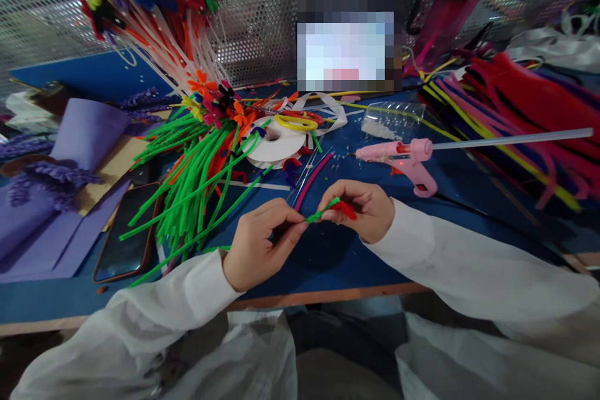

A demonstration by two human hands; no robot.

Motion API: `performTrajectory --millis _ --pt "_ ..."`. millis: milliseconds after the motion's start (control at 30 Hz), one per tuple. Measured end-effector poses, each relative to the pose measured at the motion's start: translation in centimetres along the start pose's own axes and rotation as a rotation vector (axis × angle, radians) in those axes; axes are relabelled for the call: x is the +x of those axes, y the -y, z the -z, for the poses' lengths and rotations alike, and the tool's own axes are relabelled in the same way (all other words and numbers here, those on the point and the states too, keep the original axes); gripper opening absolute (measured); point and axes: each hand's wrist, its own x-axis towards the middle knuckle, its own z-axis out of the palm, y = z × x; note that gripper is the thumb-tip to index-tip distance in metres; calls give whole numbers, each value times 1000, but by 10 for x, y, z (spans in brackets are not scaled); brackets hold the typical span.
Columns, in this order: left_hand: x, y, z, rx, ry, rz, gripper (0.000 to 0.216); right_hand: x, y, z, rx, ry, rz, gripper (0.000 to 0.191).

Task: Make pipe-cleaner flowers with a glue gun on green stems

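Note:
Both of my hands meet over the front of the blue table, pinching a short green pipe cleaner [315, 217] between them. My left hand [262, 240] grips its left end with thumb and index finger. My right hand [360, 206] is closed around the other end, where a red fuzzy piece [345, 209] shows between the fingers. Whether the red piece is joined to the green one is hard to tell. A magenta pipe cleaner [313, 181] lies just beyond my fingertips. To the right of it rests a pink glue gun [398, 156] with a clear glue stick in its back.
Left of my hands lie loose green pipe cleaners [187, 200], a phone [126, 231] and purple paper [89, 137]. Behind are a white ribbon spool [276, 144], yellow-handled scissors [295, 122] and a clear cup of beads [391, 120]. Coloured pipe cleaners [510, 106] are heaped at right.

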Motion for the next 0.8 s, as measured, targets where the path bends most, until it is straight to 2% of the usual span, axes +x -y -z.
performTrajectory --millis 167,367,467,633,800 --pt "1 2 1 -81 -14 85 8 -1 0 1 -24 13 27 18" --pt "1 4 0 -183 -4 154 11 0 -3 3 -127 -117 88 25" --pt "1 2 0 -221 12 172 11 0 -4 4 -124 -115 124 20" --pt "1 1 0 -206 22 167 11 0 -2 2 -135 -134 155 11" --pt "0 1 -2 -146 5 121 9 -1 -1 -2 -98 -150 81 14"
